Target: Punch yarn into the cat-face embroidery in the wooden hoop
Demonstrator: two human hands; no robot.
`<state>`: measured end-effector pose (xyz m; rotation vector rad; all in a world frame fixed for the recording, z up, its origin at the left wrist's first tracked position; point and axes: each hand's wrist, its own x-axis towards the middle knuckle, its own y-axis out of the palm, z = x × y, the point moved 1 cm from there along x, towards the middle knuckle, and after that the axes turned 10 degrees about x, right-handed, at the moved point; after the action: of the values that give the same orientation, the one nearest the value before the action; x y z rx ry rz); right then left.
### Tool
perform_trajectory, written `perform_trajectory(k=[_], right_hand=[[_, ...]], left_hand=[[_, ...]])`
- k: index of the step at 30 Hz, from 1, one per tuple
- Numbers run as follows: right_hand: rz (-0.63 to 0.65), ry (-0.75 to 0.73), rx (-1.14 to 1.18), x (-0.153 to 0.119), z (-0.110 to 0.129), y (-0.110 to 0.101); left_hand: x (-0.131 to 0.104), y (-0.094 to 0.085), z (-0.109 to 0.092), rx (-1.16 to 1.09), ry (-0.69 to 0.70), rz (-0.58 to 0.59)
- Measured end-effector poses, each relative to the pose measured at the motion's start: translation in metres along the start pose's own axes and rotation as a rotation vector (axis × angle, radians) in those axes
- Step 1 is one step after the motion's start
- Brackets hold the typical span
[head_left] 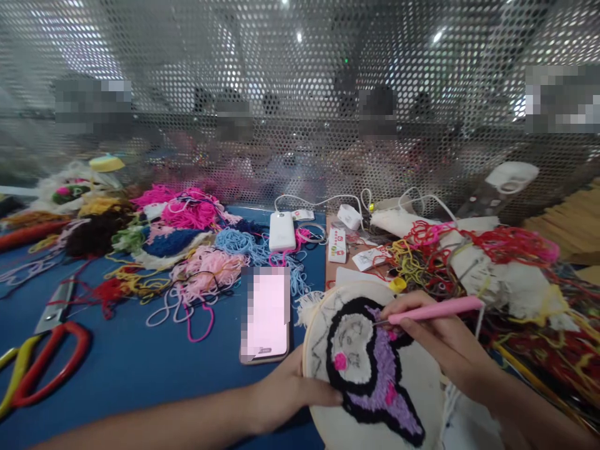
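My left hand [300, 394] grips the lower left rim of a round embroidery hoop [422, 400], its thumb lying on the cloth and its other fingers hidden behind. The stretched white cloth carries a tufted figure [384, 375] in black and purple yarn with pink spots. Its pale middle shows drawn lines. My right hand [435, 331] is closed round a pink-handled punch needle [435, 309], whose metal tip meets the cloth near the figure's black outline. White yarn [452, 400] hangs down at the hoop's right side.
A lit phone [269, 319] lies left of the hoop, with a white power bank [282, 231] behind it. Scissors [51, 337] with red and yellow handles rest at far left. Yarn heaps [210, 269] line the back, and tangled scraps [506, 250] crowd the right. A perforated metal screen [300, 169] stands behind.
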<state>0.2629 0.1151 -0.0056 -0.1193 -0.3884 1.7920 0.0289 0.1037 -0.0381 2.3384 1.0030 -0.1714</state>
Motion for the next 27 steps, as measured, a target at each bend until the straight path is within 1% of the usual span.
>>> perform_trajectory(k=[4, 8, 12, 19, 23, 27], right_hand=[[0.012, -0.019, 0.013, -0.002, -0.001, -0.003], [0.040, -0.084, 0.012, -0.005, -0.004, -0.005], [0.065, -0.114, 0.005, -0.006, -0.006, -0.005], [0.091, -0.144, -0.078, -0.004, -0.005, -0.003], [0.100, -0.299, -0.130, -0.004, -0.009, -0.003], [0.182, -0.418, -0.160, -0.003, -0.012, -0.004]], left_hand=[[0.000, -0.001, 0.002, 0.009, -0.009, 0.016], [0.001, -0.003, 0.003, 0.023, -0.015, 0.009], [0.001, -0.003, 0.004, 0.020, -0.021, 0.015], [0.001, -0.002, 0.002, 0.027, 0.008, 0.019], [-0.002, 0.001, -0.003, 0.081, 0.000, 0.052], [-0.002, 0.000, -0.003, 0.082, 0.010, 0.081]])
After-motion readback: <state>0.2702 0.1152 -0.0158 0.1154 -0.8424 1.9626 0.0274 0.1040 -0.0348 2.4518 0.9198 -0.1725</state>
